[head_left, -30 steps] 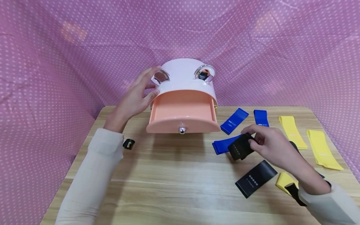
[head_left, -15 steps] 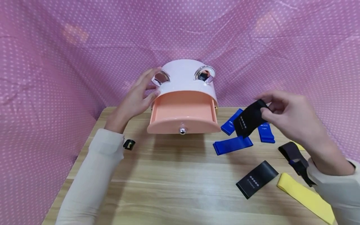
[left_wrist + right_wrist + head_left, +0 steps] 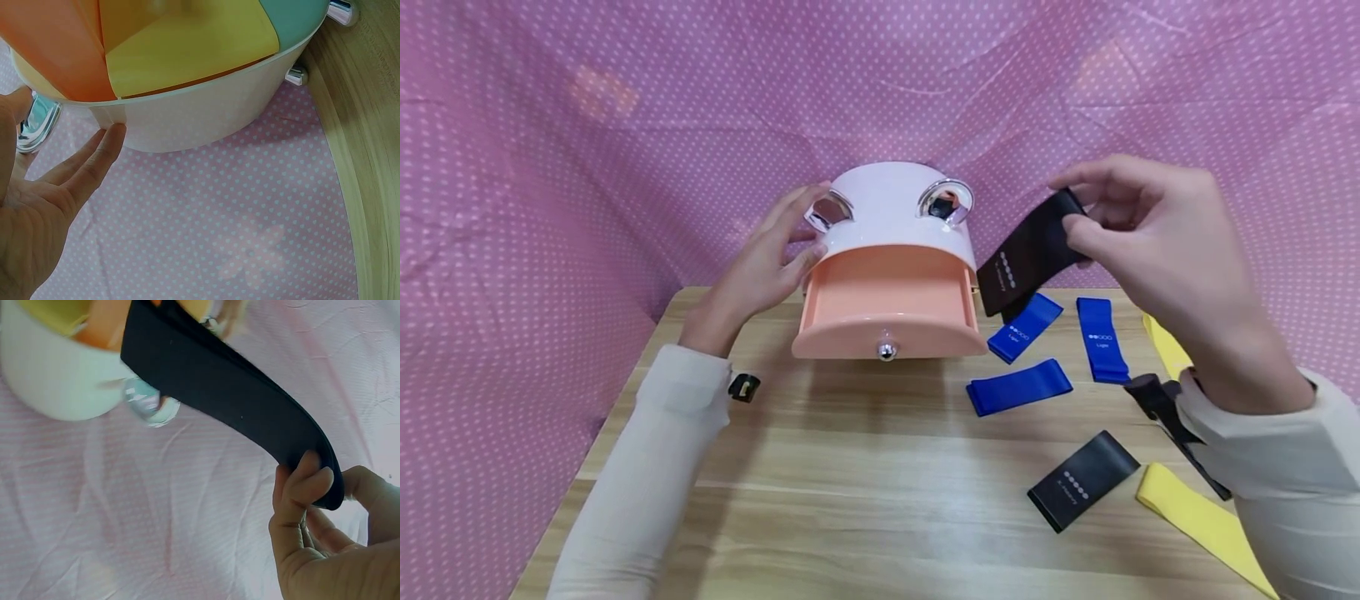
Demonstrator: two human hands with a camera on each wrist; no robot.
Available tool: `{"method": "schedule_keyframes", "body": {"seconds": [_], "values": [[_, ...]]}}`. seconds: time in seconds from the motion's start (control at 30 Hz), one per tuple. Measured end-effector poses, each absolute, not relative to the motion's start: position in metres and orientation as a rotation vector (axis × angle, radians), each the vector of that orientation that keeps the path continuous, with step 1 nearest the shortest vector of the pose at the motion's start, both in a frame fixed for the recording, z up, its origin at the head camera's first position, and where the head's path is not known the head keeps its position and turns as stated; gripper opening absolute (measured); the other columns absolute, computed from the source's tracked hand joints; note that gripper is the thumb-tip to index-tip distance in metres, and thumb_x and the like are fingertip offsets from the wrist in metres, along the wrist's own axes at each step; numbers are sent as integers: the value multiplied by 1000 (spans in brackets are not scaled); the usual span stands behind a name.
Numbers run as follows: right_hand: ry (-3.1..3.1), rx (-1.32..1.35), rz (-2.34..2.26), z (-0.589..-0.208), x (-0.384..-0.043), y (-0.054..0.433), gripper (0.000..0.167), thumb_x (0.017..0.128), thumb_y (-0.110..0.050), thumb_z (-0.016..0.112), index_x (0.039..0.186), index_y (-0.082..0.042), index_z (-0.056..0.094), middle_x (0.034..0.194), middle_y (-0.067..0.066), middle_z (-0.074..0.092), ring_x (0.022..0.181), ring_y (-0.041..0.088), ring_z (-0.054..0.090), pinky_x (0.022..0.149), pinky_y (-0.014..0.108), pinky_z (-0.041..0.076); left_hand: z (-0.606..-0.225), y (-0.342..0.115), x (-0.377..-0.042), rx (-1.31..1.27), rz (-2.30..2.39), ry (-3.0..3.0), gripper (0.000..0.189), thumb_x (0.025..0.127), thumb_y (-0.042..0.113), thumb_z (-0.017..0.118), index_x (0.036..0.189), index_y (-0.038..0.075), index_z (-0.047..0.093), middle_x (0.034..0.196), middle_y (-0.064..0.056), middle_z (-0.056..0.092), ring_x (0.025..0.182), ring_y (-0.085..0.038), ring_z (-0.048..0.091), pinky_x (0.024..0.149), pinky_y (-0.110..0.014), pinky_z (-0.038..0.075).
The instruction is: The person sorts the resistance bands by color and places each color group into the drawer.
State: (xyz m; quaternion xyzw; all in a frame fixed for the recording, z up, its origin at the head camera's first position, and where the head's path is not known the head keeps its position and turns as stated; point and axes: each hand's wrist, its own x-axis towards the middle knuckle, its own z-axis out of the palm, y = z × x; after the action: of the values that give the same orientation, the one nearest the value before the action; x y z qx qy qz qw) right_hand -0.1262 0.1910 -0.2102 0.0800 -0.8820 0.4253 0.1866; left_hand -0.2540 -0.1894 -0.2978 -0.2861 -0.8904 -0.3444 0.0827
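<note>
Between thumb and fingers my right hand (image 3: 1157, 217) pinches one end of a black resistance band (image 3: 1026, 250), raised to the right of the box. The band's free end hangs toward the drawer, and it also shows in the right wrist view as a dark strip (image 3: 206, 394). My left hand (image 3: 767, 258) rests on the left side of a white, frog-like storage box (image 3: 883, 196). In the left wrist view, nearly straight fingertips (image 3: 111, 137) touch its wall. A peach drawer (image 3: 887, 287) with a silver knob is pulled out, and nothing is visible inside it.
Several blue bands (image 3: 1018, 387) lie right of the drawer. Another black band (image 3: 1084, 482), marked X-Heavy, is near the front, beside a yellow band (image 3: 1202, 525). More yellow (image 3: 1167, 346) shows behind the right wrist. A small black-and-yellow object (image 3: 744, 387) lies at left.
My right hand has lifted the black resistance band off the table area and carried it up, toward the box's right side. The left hand has stayed at the box; the drawer remains out.
</note>
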Motion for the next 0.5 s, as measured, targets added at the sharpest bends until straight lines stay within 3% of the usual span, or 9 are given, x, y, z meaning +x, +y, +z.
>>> {"method": "schedule_keyframes", "body": {"seconds": [0.13, 0.23, 0.5], "values": [[-2460, 257, 1285, -201, -131, 172, 30, 97, -15, 69, 126, -19, 76, 104, -1, 76, 85, 11, 72, 73, 17, 52, -298, -190, -254, -853, -1032, -2656, 73, 106, 14, 62, 166, 38, 27, 171, -7, 25, 129, -41, 64, 106, -49, 60], [-2443, 314, 1353, -195, -136, 154, 30, 97, -10, 67, 125, -17, 76, 109, 6, 76, 87, 12, 74, 72, 17, 57, -299, -190, -254, -848, -1034, -2660, 73, 106, 14, 62, 166, 38, 27, 172, -6, 24, 129, -41, 64, 106, -49, 61], [-2403, 497, 1616, -192, -152, 112, 33, 91, 2, 62, 120, -7, 75, 106, 16, 75, 84, 17, 78, 70, 23, 66, -299, -189, -256, -847, -1025, -2653, 74, 106, 12, 61, 166, 37, 28, 171, -7, 26, 129, -41, 64, 106, -48, 61]]}}
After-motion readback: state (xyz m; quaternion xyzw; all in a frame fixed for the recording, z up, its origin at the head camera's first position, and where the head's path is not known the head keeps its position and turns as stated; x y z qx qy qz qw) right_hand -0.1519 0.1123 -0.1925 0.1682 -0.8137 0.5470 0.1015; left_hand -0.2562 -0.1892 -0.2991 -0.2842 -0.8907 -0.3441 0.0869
